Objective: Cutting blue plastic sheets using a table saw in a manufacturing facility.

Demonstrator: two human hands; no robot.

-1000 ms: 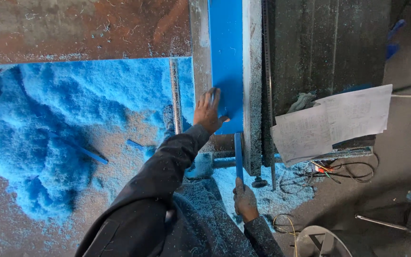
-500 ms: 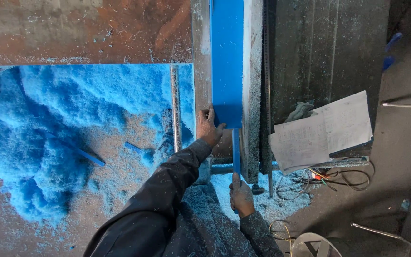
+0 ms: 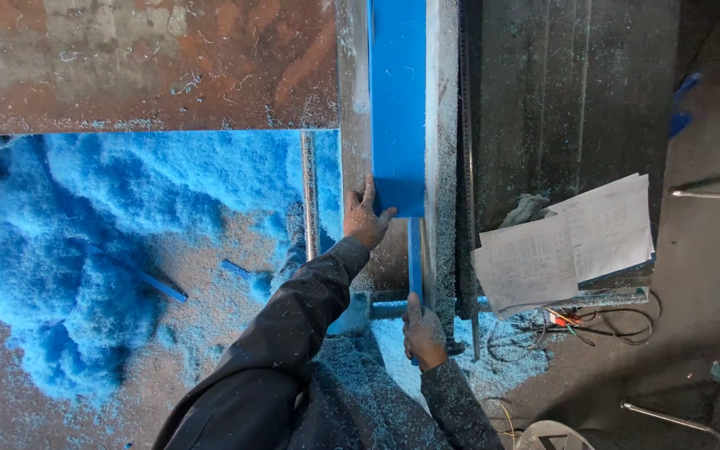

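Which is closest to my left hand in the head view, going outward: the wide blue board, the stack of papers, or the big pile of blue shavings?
From the left hand:
1. Wide blue board: touching it, the hand rests at its lower left corner.
2. Stack of papers: off to the right, past the grey rail.
3. Pile of blue shavings: its bulk lies far left, though thin scatter reaches close to the hand.

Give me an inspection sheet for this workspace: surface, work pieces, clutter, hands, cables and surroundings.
Surface: saw table, rusty and dusted with blue shavings.
Work pieces: wide blue sheet lying along the table; narrow blue strip at its near edge.
Clutter: heap of blue shavings; stack of papers; grey rag.
Hands: left hand flat on the sheet's near corner; right hand gripping the strip's near end.
Cables: loose wires below the papers.
Surroundings: dark metal panel; other people, nothing seen.
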